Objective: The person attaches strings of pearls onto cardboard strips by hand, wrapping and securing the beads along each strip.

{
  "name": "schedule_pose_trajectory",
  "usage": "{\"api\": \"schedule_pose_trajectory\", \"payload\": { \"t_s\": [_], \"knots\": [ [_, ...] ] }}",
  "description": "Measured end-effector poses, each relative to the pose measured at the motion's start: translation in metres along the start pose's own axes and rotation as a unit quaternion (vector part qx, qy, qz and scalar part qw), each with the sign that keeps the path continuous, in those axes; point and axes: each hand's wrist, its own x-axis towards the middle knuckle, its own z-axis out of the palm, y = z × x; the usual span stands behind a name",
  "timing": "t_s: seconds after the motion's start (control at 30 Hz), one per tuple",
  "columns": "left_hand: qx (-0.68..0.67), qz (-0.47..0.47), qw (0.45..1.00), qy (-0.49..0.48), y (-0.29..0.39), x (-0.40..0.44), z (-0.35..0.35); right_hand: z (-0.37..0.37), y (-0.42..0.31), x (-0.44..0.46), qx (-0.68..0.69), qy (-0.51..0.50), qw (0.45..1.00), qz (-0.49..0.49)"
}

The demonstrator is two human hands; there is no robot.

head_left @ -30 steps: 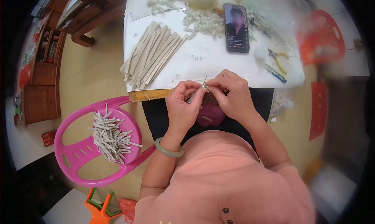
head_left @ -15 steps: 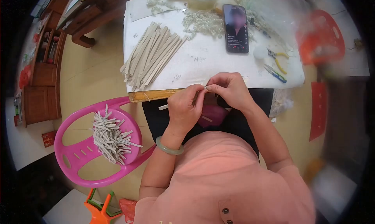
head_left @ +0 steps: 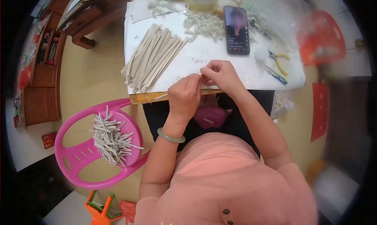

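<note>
My left hand (head_left: 183, 95) is closed at the front edge of the table, wrapped round a pale flat strip (head_left: 161, 96) whose end sticks out to the left. My right hand (head_left: 222, 76) meets it at the fingertips, thumb and forefinger pinched together. What lies in that pinch is too small to make out; a brownish spot shows there. Beyond my left hand a pile of long pale strips (head_left: 154, 58) rests on the white table cover (head_left: 212, 48). On the pink chair (head_left: 135, 127) at the left lies a heap of short, worked strips (head_left: 112, 140).
A phone (head_left: 237, 30) with a video playing lies on the table beside clear beads (head_left: 204, 25). Yellow-handled pliers (head_left: 281, 63) and blue snips (head_left: 276, 74) are at the right. A red chair (head_left: 322, 38) stands beyond, and an orange stool (head_left: 100, 213) at lower left.
Both hands have moved up and slightly left, from in front of the table edge to over it. The strip's end has risen with my left hand. The picture on the phone differs.
</note>
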Motion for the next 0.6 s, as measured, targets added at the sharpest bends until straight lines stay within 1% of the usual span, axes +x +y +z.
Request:
{"api": "schedule_pose_trajectory", "payload": {
  "t_s": [0.13,0.2,0.27,0.33,0.37,0.4,0.43,0.47,0.53,0.57,0.6],
  "knots": [
    [-0.003,-0.001,1.0,-0.003,0.001,0.001,-0.001,0.001,0.0,-0.001,0.014,0.004,1.0,0.013],
    [0.008,0.002,1.0,-0.018,0.002,-0.001,-0.002,0.002,0.005,-0.002,-0.006,0.022,1.0,-0.016],
    [0.02,0.006,0.999,-0.035,0.0,-0.003,-0.001,-0.001,0.004,-0.005,-0.021,0.017,0.999,-0.018],
    [0.036,0.04,0.998,-0.037,-0.001,-0.006,0.003,0.001,0.002,-0.009,-0.036,0.013,0.999,-0.019],
    [0.035,0.04,0.998,-0.037,0.0,-0.007,0.003,0.003,0.0,-0.013,-0.135,0.042,0.988,-0.067],
    [0.055,0.04,0.995,-0.067,0.002,-0.006,0.002,0.004,-0.002,-0.015,-0.233,0.07,0.963,-0.115],
    [0.076,0.04,0.992,-0.096,0.004,-0.005,0.001,0.003,-0.001,-0.014,-0.234,0.07,0.963,-0.117],
    [0.077,0.041,0.992,-0.093,0.005,-0.003,0.0,0.002,0.0,-0.014,-0.248,0.07,0.957,-0.132],
    [0.086,0.033,0.988,-0.128,0.005,0.001,-0.003,0.0,-0.005,-0.016,-0.261,0.069,0.951,-0.151],
    [0.087,0.035,0.988,-0.126,0.006,0.0,-0.006,-0.003,-0.01,-0.022,-0.231,0.047,0.96,-0.152],
    [-0.022,-0.014,0.996,-0.084,0.007,-0.002,-0.01,-0.006,-0.016,-0.029,-0.201,0.025,0.967,-0.152]
  ]
}}
